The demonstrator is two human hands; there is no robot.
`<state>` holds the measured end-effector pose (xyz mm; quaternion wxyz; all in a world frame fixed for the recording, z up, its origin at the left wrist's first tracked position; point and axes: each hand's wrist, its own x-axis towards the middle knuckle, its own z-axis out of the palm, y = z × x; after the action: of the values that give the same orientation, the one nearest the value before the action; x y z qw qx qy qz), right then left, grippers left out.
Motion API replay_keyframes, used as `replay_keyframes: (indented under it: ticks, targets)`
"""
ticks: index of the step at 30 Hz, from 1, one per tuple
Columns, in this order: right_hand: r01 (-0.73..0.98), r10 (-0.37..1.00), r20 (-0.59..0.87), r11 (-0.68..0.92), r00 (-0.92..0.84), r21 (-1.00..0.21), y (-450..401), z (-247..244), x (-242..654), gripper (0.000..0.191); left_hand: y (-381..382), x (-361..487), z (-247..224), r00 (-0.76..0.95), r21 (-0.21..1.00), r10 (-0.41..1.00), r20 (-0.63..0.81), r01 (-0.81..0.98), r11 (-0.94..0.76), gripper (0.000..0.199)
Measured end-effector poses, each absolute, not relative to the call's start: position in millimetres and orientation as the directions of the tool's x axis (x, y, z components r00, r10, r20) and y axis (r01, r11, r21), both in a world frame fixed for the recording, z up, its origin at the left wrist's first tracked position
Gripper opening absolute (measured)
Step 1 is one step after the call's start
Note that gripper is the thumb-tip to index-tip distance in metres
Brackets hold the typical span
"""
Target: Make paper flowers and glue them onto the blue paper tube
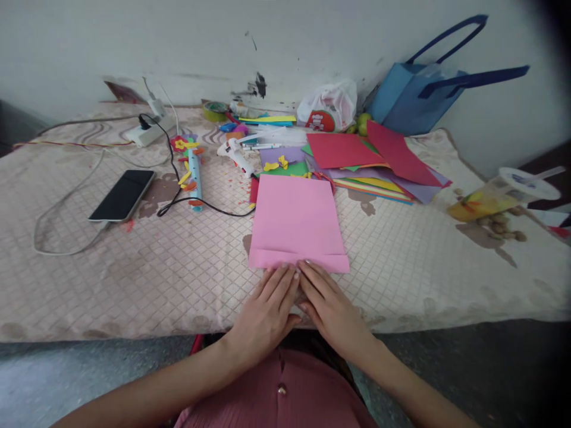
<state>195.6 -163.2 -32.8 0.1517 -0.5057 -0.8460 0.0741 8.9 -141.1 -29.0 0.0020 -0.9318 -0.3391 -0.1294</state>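
Note:
A pink sheet of paper [297, 217] lies on the cloth-covered table in front of me, its near edge folded over into a narrow strip. My left hand [270, 297] rests flat with fingers stretched out, the tips touching the folded edge left of its middle. Beside it my right hand [328, 303] lies the same way, fingertips on the fold just to the right. Neither hand grips anything. Behind the sheet's far edge sits a white glue gun [236, 157], its black cord running left.
A phone [122, 196] on a charging cable and a decorated blue strip [195, 178] lie to the left. Coloured sheets [343, 150] are piled behind right. A blue bag [401, 98] stands at the wall. On the right, a plastic cup [499, 193] leans over.

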Motion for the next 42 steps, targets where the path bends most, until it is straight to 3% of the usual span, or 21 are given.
replay_keyframes:
  ticks: [29, 37, 42]
  targets:
    - [0.861, 0.9, 0.172, 0.434, -0.401, -0.266, -162, -31, 189, 0.052, -125, -60, -23, 0.751, 0.053, 0.639, 0.163, 0.641, -0.766, 0.066]
    - [0.863, 0.9, 0.181, 0.433, -0.397, -0.26, -163, -32, 189, 0.052, -128, -72, -18, 0.67, 0.13, 0.719, 0.184, 0.709, -0.693, 0.066]
    - [0.872, 0.901, 0.199, 0.427, -0.386, -0.24, -162, -28, 187, 0.05, -126, -43, -17, 0.771, 0.159, 0.594, 0.231, 0.573, -0.804, 0.058]
